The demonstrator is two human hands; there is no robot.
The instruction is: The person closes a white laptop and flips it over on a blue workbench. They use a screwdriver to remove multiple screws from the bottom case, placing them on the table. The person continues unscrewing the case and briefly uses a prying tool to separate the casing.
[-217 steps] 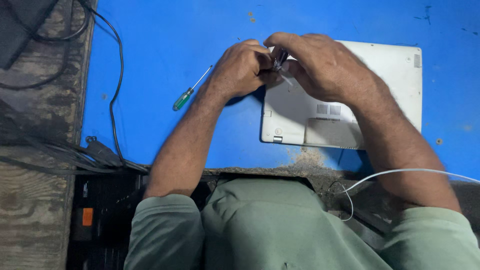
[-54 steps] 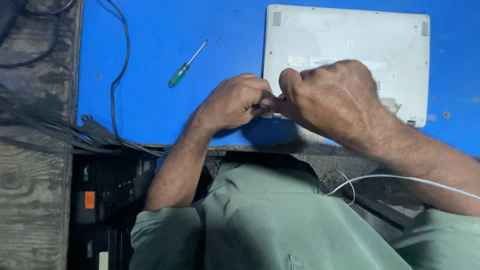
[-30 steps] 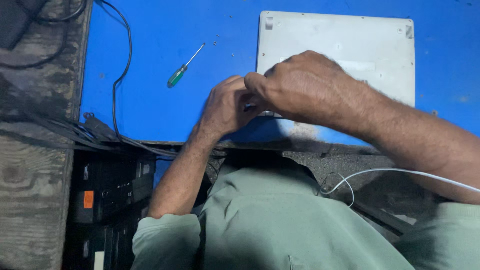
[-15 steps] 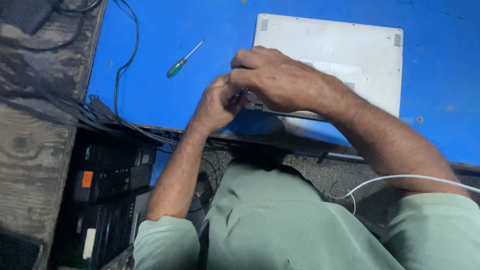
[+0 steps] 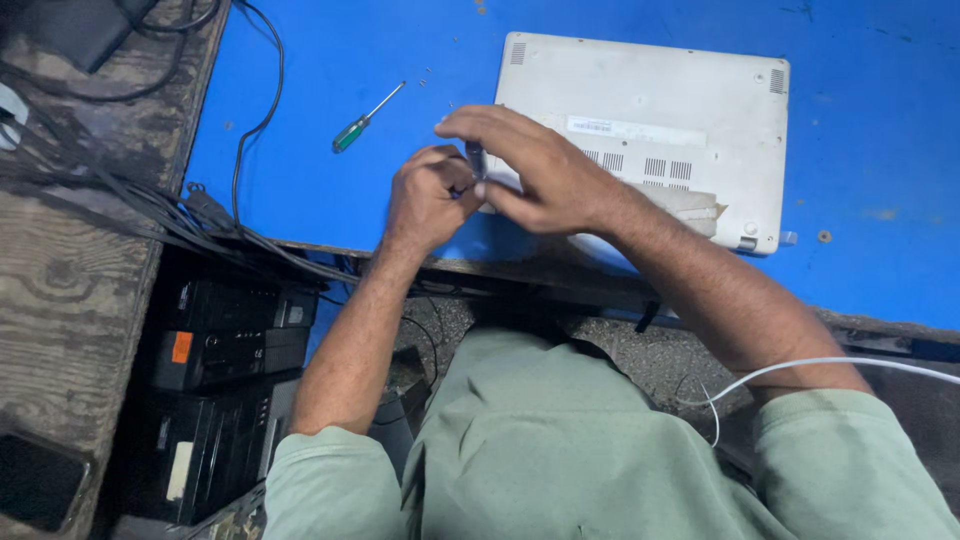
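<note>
Both hands, left and right, pinch shut on a small dark tool beside the upturned laptop on the desk.

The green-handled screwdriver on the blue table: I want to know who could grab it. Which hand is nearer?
Left. The left hand lies just right of and below the green-handled screwdriver; the right hand is farther right, over the white laptop.

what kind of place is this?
Likely an electronics repair bench: a white laptop lies bottom up on the blue table, a green-handled screwdriver beside it, stacked black devices below.
</note>
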